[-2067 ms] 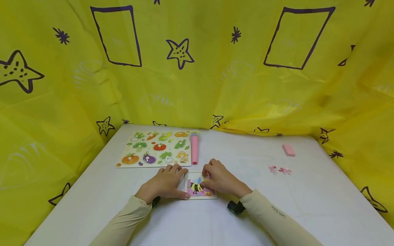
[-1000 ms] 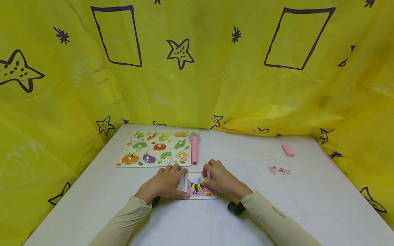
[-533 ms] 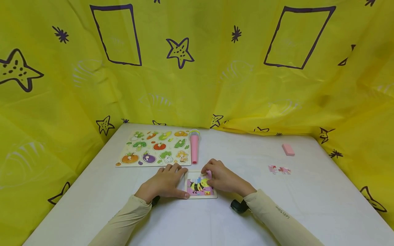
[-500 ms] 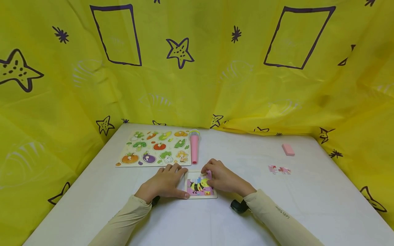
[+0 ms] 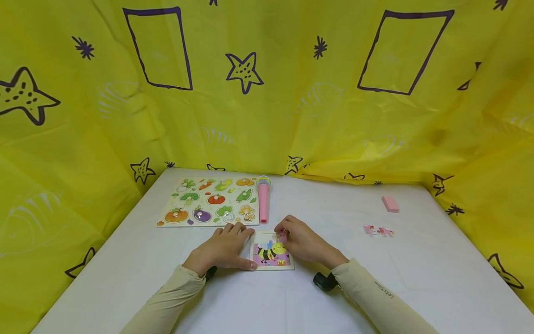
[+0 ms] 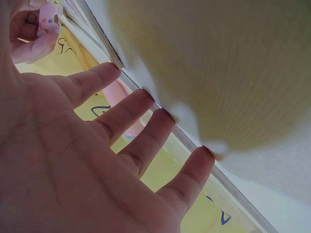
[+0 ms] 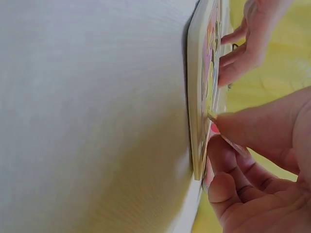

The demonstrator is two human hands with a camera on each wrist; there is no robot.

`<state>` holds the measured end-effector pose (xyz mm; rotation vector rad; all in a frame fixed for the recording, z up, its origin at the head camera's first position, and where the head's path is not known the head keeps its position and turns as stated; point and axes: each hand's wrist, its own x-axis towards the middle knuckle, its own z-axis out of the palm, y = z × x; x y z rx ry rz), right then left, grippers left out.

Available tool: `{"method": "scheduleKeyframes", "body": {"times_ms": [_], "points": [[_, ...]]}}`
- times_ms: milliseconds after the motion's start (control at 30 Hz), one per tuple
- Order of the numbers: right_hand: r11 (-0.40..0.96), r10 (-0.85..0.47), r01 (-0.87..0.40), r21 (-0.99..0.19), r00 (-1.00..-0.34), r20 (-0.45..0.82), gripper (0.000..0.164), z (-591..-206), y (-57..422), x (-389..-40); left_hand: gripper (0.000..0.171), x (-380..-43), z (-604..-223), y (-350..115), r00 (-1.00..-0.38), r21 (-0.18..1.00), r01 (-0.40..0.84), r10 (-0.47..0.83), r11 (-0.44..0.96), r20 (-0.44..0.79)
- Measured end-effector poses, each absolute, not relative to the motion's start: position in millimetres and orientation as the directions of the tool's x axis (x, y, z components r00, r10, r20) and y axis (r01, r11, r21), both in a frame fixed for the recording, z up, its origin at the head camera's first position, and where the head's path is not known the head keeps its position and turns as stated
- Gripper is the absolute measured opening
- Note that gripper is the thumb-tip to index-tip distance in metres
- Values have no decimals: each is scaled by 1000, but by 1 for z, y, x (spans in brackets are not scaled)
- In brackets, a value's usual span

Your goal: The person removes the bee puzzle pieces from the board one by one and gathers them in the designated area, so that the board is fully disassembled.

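Note:
A small jigsaw puzzle with a bee picture (image 5: 267, 254) lies in a pale wooden frame (image 5: 271, 268) in front of me. My left hand (image 5: 223, 249) lies at its left side, fingers spread and fairly straight, the thumb at the near left corner. In the left wrist view its fingertips (image 6: 109, 73) touch down along an edge. My right hand (image 5: 303, 242) is over the puzzle's right side and pinches a pink puzzle piece with coloured dots (image 6: 49, 19) between thumb and fingers. That piece (image 7: 235, 145) is tilted, near the frame's right end.
Two loose pink puzzle pieces (image 5: 385, 232) lie on the white table at the right, with a pink eraser-like block (image 5: 390, 204) behind them. A vegetable peg puzzle board (image 5: 208, 204) and a pink toy microphone (image 5: 263, 202) sit at the back left. Yellow cloth (image 5: 267, 125) encloses the table.
My right hand has shifted slightly to the right, uncovering the bee's yellow head, and still pinches the piece. The left hand stays where it was.

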<state>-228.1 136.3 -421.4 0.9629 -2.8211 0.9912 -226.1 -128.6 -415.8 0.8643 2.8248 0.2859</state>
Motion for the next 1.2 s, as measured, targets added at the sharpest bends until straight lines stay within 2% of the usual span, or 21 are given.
{"method": "scheduleKeyframes", "body": {"times_ms": [300, 733, 967, 1200], "points": [[599, -486, -463, -654, -859, 163, 18, -422, 138, -228, 92, -226, -416, -129, -816, 240, 533, 568, 811, -109], [614, -418, -426, -664, -889, 184, 15, -422, 136, -229, 93, -226, -413, -128, -817, 244, 526, 563, 815, -123], [597, -278, -304, -742, -946, 164, 16, -420, 140, -228, 92, -226, -413, -127, -818, 246, 523, 562, 816, -126], [543, -204, -245, -803, -966, 157, 15, -416, 156, -229, 93, -225, -412, -127, -819, 252, 518, 559, 817, -128]]}}
